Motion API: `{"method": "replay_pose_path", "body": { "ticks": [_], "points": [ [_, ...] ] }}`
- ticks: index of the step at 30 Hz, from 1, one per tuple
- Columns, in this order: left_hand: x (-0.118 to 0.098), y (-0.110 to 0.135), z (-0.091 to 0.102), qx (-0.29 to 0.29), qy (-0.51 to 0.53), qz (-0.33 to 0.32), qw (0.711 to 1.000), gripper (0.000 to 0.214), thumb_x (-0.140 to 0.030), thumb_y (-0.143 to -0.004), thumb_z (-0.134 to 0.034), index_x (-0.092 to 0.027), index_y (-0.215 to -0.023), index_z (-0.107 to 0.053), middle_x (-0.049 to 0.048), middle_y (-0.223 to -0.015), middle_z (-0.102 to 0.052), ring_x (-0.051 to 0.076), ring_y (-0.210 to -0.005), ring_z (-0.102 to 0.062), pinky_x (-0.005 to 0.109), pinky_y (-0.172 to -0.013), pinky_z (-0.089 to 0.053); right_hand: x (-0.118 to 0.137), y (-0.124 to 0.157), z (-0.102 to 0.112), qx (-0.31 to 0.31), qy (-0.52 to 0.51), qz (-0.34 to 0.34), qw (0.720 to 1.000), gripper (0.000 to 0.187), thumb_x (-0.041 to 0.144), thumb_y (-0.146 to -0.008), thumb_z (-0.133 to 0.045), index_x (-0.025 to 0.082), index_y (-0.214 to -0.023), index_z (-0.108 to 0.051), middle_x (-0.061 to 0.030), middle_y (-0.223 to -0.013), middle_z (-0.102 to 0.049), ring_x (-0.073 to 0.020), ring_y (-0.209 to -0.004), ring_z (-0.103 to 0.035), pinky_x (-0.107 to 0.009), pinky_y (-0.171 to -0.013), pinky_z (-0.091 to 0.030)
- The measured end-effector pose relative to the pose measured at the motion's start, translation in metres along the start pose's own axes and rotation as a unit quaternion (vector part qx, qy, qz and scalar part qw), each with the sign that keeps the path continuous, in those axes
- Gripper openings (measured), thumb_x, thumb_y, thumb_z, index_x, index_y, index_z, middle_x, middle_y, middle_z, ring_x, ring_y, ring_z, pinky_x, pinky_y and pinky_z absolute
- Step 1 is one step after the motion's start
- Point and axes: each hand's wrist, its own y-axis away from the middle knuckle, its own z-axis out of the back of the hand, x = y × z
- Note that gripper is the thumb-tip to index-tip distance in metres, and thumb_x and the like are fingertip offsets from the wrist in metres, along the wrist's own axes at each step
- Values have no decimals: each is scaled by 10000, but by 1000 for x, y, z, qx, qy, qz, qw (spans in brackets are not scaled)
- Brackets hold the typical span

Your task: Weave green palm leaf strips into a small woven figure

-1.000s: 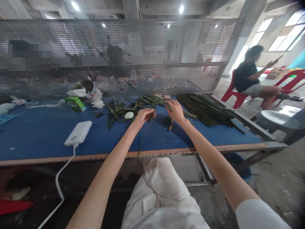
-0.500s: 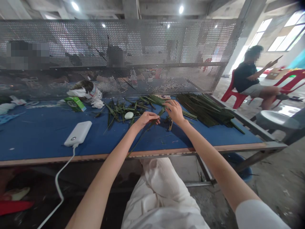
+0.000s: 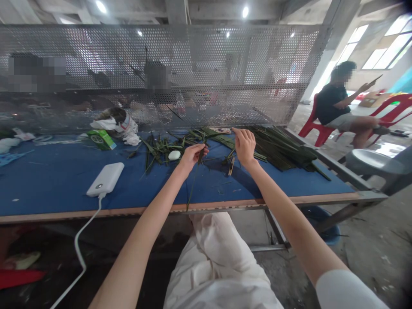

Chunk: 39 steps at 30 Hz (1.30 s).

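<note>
A: What has changed since half a second ago?

B: The tail of the leaf strip now hangs nearly straight down to the table's near edge, where it slanted away left before. The left hand has moved a little left, and the right hand right and slightly away, so the gap between them is wider.

A: How are they gripping?

B: The left pinches the strip between thumb and fingers, above the table. The right has its fingers bent and reaching forward; the strip's upper part runs towards them, but I can't tell whether they grip it.

A: And the materials, nearest first?

B: Creased pale cloth trousers, then a smooth blue tabletop with a wooden edge. On it, a rounded white power bank with a cord, and a slim tan tool near the right hand. A smooth oval egg sits beside ragged leaf scraps.

A: Farther back?

B: Long, ribbed, dark green leaves spread like a fan, a boxy green carton, then a metal screen punched with small holes.
</note>
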Motion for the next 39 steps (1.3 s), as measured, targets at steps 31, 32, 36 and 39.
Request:
{"method": "replay_pose_path", "body": {
  "ticks": [31, 32, 36, 39],
  "points": [
    [5, 10, -16, 18, -149, -32, 988, 254, -382, -666, -755, -133, -695, -718, 56, -650, -699, 151, -551, -613, 271, -597, -500, 51, 9, -9, 220, -475, -162, 837, 319, 448, -859, -532, 154, -934, -632, -60, -872, -661, -152, -641, -629, -242, -533, -491],
    [6, 9, -15, 22, -151, -41, 987, 250, -384, -675, -745, -135, -686, -719, 55, -641, -697, 153, -554, -616, 270, -598, -500, 52, 9, -8, 218, -468, -159, 841, 323, 455, -860, -536, 155, -924, -636, -59, -869, -662, -157, -678, -631, -239, -557, -493],
    [9, 8, -15, 44, -185, -76, 979, 226, -373, -691, -736, -148, -678, -729, 55, -627, -696, 170, -553, -624, 279, -595, -502, 52, 10, -12, 202, -446, -170, 856, 315, 468, -811, -617, 155, -775, -615, -40, -764, -640, -149, -675, -601, -242, -618, -484],
    [10, 9, -17, 36, -214, -89, 972, 214, -364, -702, -736, -154, -661, -724, 54, -608, -685, 182, -535, -625, 286, -574, -495, 50, 11, -16, 204, -455, -213, 840, 349, 495, -808, -611, 162, -706, -582, -17, -656, -596, -141, -616, -577, -239, -581, -467]
  ]
}}
